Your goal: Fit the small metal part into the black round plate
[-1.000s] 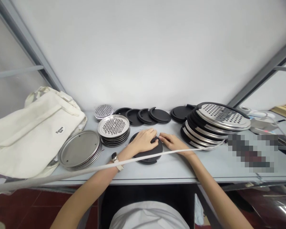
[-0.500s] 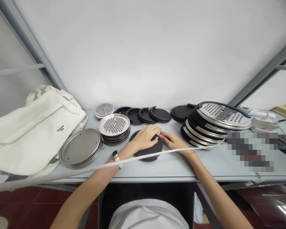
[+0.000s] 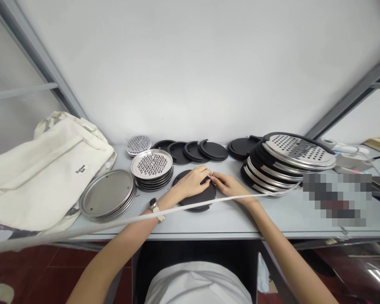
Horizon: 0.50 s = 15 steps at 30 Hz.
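A black round plastic disc [image 3: 200, 198] with a raised rim lies flat on the desk before me. My left hand [image 3: 194, 182] lies over its upper part, fingers bent and thumb drawn in close to them; what they pinch is hidden. At the disc's right edge, the fingertips of my right hand [image 3: 224, 183] pinch a small pale strip [image 3: 210, 177], too small to name. Fingertips of both hands nearly meet there. Left of the disc stands a stack of round metal grater plates [image 3: 152, 164].
Plain metal plates [image 3: 107, 194] are piled at left by a cream bag [image 3: 47, 173]. More black discs [image 3: 213, 151] line the wall. A tall stack of black-rimmed graters [image 3: 299, 150] stands right. A white cable [image 3: 177, 210] crosses in front of my wrists.
My left hand's fingers have curled in, with the thumb nearer the right fingertips. My right hand has shifted slightly left and up. The disc stays in place.
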Each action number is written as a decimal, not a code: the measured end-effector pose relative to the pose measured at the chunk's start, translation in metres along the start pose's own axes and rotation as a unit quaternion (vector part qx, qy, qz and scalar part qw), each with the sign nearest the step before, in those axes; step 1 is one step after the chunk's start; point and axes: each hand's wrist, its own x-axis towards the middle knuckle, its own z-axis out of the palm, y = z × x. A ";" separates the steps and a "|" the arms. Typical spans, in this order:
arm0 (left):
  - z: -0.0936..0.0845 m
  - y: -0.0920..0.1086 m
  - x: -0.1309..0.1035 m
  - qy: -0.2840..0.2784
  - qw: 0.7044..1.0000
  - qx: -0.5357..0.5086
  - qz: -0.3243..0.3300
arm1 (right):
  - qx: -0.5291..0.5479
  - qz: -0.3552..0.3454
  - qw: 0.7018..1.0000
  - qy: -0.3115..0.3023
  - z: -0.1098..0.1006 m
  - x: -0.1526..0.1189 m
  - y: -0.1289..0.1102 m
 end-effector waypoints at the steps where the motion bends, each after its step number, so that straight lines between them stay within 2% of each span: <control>1: 0.000 0.000 0.000 -0.001 1.000 0.009 0.003 | -0.004 0.000 1.000 0.002 0.001 0.000 0.000; 8: 0.001 -0.002 0.000 0.028 0.998 0.056 0.022 | -0.031 -0.005 0.999 0.025 0.003 0.001 0.002; 15: 0.004 -0.004 0.000 0.026 0.997 0.074 0.017 | -0.037 -0.003 0.998 0.049 0.004 0.001 0.003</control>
